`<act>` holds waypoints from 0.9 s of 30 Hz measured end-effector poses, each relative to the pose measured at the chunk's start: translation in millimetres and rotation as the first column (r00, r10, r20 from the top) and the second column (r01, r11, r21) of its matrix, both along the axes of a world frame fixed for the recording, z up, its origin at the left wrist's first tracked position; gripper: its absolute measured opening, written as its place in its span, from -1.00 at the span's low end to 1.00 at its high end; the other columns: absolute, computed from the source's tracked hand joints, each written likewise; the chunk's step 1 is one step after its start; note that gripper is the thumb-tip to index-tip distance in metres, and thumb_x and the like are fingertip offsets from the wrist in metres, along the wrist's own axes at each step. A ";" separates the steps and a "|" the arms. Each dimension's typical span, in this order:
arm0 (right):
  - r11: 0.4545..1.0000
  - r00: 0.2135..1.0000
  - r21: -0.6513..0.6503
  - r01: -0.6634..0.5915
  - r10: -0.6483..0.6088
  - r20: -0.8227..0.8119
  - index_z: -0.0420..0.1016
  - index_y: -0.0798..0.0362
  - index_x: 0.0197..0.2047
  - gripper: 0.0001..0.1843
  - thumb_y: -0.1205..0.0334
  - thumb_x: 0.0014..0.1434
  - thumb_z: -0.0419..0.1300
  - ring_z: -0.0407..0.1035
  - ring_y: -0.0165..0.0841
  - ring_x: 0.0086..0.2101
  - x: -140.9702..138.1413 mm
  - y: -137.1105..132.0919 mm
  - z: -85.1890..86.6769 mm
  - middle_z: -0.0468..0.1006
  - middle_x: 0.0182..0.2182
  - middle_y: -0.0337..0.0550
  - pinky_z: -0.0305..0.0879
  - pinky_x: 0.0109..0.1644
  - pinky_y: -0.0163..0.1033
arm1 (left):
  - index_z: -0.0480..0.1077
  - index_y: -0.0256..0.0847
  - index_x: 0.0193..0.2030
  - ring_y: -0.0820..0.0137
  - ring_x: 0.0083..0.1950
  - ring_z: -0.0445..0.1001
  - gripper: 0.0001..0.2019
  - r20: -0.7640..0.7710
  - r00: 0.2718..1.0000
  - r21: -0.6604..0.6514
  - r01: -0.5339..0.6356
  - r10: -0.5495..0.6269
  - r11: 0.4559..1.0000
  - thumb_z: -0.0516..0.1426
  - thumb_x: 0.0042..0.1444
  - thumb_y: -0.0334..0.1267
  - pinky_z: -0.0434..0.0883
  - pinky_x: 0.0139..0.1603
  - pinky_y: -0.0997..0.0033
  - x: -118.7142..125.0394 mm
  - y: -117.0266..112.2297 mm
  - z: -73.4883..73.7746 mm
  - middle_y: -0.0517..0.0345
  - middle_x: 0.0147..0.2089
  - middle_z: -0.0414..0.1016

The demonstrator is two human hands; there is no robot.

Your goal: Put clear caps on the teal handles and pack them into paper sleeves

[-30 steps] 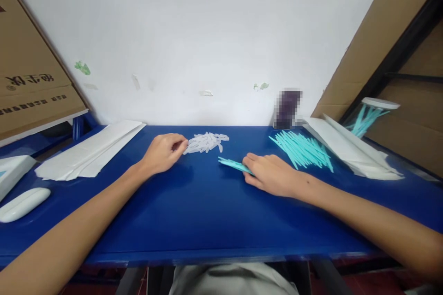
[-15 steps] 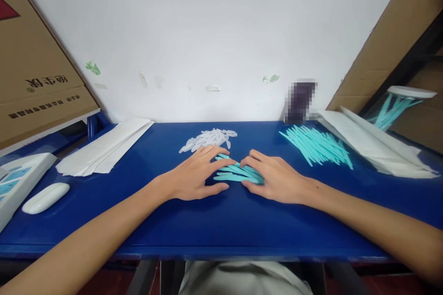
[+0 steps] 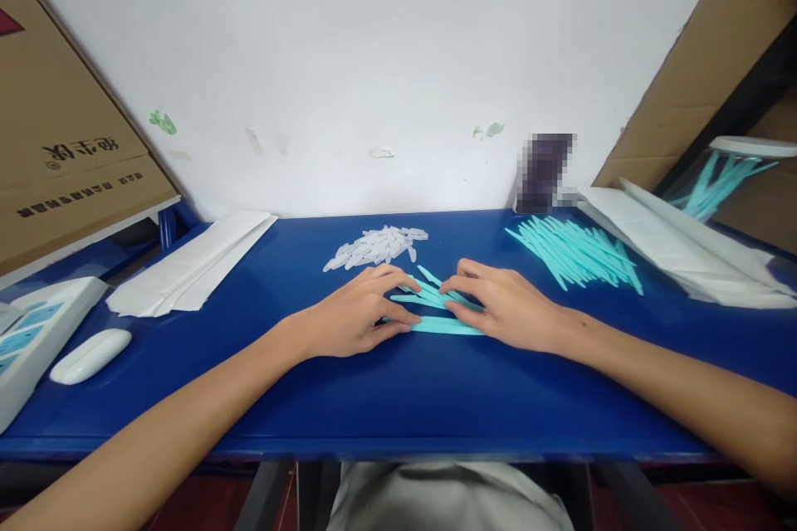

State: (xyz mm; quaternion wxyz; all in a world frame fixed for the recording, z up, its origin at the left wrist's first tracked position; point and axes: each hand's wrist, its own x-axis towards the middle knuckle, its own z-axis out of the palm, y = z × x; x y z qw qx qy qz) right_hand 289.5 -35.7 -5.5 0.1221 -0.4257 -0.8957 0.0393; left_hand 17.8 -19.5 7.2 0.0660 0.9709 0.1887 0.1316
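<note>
Several thin, flat teal sticks [image 3: 429, 292] lie fanned out on the table between my two hands. My left hand [image 3: 358, 311] has its thumb and forefinger closed on the left end of the nearest teal stick [image 3: 445, 325], which lies slightly apart from the others. The fingers of my right hand [image 3: 507, 307] curl over the right ends of the sticks, which are partly hidden beneath it. Just beyond my left hand is a pile of small, whitish, narrow pieces [image 3: 379, 246].
A larger heap of teal sticks [image 3: 576, 253] lies at the back right beside white paper sheets [image 3: 678, 253]. A clear container [image 3: 716, 182] holds more. At left are white sheets [image 3: 193, 261], a white oval case [image 3: 91, 355] and a white tray [image 3: 75, 307]. A wall [image 3: 374, 58] stands behind.
The bunched sticks have spread apart, with one separated toward me. My left thumb and forefinger have closed on its end. My right hand has shifted slightly right.
</note>
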 end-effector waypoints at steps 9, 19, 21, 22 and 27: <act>0.997 0.997 0.016 -0.070 0.070 -0.018 0.60 -0.05 0.04 -0.66 0.17 0.39 0.02 0.35 -0.38 -0.40 7.5 6.6 0.9 0.43 -0.20 -0.11 0.21 -0.34 -0.25 | 0.59 -0.06 0.00 0.10 0.27 0.29 -0.77 -0.014 0.999 -0.010 -0.038 0.038 0.999 0.13 0.33 -0.14 0.31 0.24 0.00 -2.4 0.4 0.8 -0.06 0.22 0.38; 0.985 0.980 -0.032 -0.168 0.164 -0.114 0.65 -0.02 -0.09 -0.64 0.13 0.40 0.02 0.34 -0.39 -0.40 1.6 -1.0 3.3 0.43 -0.26 -0.12 0.25 -0.31 -0.24 | 0.35 -0.04 0.30 0.02 0.26 0.28 -0.50 -0.014 0.997 -0.024 -0.071 0.071 0.997 0.13 0.29 0.04 0.31 0.23 -0.06 -1.8 -0.8 -0.7 -0.13 0.30 0.27; 0.988 0.982 -0.026 -0.150 0.146 -0.118 0.63 -0.01 -0.04 -0.64 0.12 0.40 0.00 0.35 -0.39 -0.40 1.7 -0.7 3.6 0.44 -0.25 -0.12 0.25 -0.30 -0.24 | 0.32 -0.03 0.32 0.00 0.28 0.27 -0.48 -0.024 0.997 -0.030 -0.072 0.071 0.997 0.14 0.27 0.05 0.30 0.24 -0.08 -2.3 -0.9 0.0 -0.13 0.31 0.25; 0.992 0.985 -0.020 -0.128 0.125 -0.115 0.61 -0.01 0.00 -0.63 0.12 0.41 -0.01 0.36 -0.38 -0.40 2.0 -0.3 3.8 0.44 -0.25 -0.11 0.26 -0.30 -0.23 | 0.30 -0.02 0.34 0.00 0.29 0.26 -0.46 -0.032 0.997 -0.034 -0.076 0.075 0.996 0.14 0.27 0.05 0.29 0.25 -0.09 -2.6 -0.9 0.3 -0.13 0.32 0.24; 1.000 0.998 0.006 -0.027 0.027 -0.055 0.56 0.02 0.10 -0.58 0.09 0.41 -0.04 0.38 -0.34 -0.36 3.9 2.6 3.2 0.46 -0.20 -0.07 0.28 -0.29 -0.21 | 0.18 -0.04 0.42 -0.04 0.36 0.18 -0.39 -0.074 0.991 -0.060 -0.115 0.110 0.992 0.11 0.29 0.08 0.25 0.30 -0.13 -6.0 1.4 0.0 -0.15 0.38 0.17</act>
